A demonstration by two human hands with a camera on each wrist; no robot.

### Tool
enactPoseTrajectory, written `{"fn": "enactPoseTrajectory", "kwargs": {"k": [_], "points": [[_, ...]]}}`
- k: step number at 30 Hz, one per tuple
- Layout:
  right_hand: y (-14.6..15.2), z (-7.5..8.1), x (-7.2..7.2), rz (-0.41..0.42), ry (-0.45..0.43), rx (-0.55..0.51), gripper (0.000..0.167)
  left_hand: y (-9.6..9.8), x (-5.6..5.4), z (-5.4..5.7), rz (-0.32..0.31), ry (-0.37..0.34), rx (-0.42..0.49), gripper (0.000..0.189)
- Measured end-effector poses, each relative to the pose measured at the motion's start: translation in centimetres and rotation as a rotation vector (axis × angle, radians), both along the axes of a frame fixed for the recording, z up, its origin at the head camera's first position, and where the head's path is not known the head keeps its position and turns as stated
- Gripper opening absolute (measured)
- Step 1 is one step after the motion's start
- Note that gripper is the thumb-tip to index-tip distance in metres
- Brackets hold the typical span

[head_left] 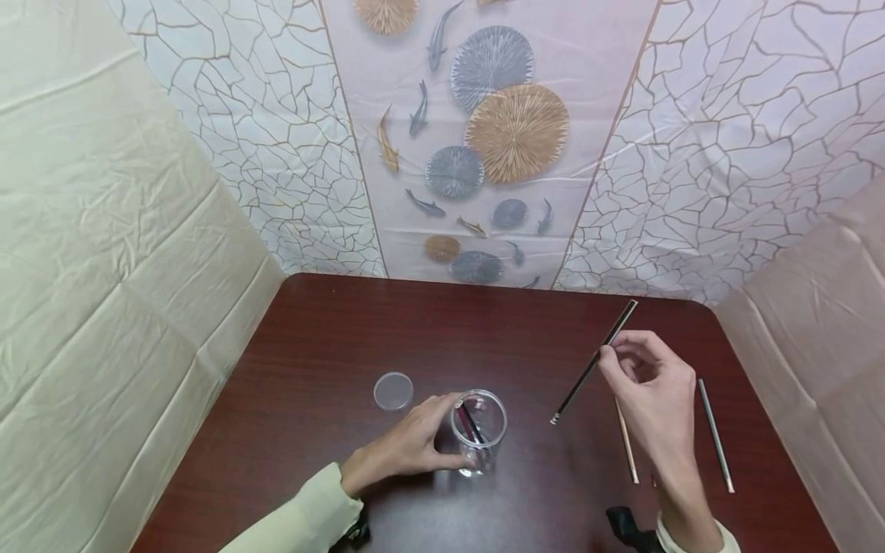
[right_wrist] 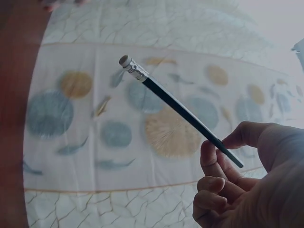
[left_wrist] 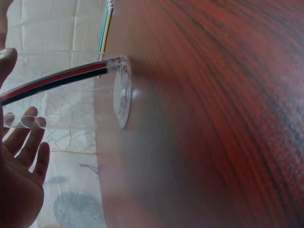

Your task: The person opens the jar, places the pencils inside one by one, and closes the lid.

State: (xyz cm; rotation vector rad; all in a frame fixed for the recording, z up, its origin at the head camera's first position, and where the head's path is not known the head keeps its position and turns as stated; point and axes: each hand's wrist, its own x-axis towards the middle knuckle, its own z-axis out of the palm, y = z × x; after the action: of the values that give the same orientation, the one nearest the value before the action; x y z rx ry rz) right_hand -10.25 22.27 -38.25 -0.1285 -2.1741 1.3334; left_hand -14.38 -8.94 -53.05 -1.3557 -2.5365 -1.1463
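My left hand [head_left: 413,442] grips a clear plastic jar [head_left: 492,426] round its side, thumb on the near side and fingers on the far side. The jar stands upright on the table. Inside it lean a red pencil [left_wrist: 61,76] and a black pencil [left_wrist: 61,85], their eraser ends at the jar's base in the left wrist view. To the right of the jar, my right hand [head_left: 657,392] pinches a dark pencil [right_wrist: 180,109] between thumb and fingertips. That pencil slants in the air, its white eraser end with a silver band pointing down toward the jar side.
A round clear lid [head_left: 393,392] lies on the dark wooden table [head_left: 332,330], left of the jar. A natural-wood pencil [head_left: 628,445] and a grey-blue pencil [head_left: 716,436] lie at the right, the first partly behind my right hand. Patterned cloth [head_left: 512,207] hangs behind the table.
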Motion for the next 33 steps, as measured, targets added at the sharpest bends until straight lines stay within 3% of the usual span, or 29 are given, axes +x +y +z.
{"fn": "enactPoseTrajectory", "kwargs": {"k": [14, 23, 33], "points": [[-1.8, 1.4, 1.3, 0.110, 0.012, -0.149, 0.010, 0.0, 0.0, 0.0, 0.000, 0.012, -0.006, 0.090], [-3.0, 1.1, 1.4, 0.196, 0.036, -0.142, 0.014, 0.0, -0.2, -0.1, -0.011, 0.029, 0.000, 0.090], [-4.2, 0.3, 1.5, 0.256, -0.014, -0.081, 0.015, 0.0, -0.1, -0.2, 0.000, 0.003, -0.016, 0.091]]}}
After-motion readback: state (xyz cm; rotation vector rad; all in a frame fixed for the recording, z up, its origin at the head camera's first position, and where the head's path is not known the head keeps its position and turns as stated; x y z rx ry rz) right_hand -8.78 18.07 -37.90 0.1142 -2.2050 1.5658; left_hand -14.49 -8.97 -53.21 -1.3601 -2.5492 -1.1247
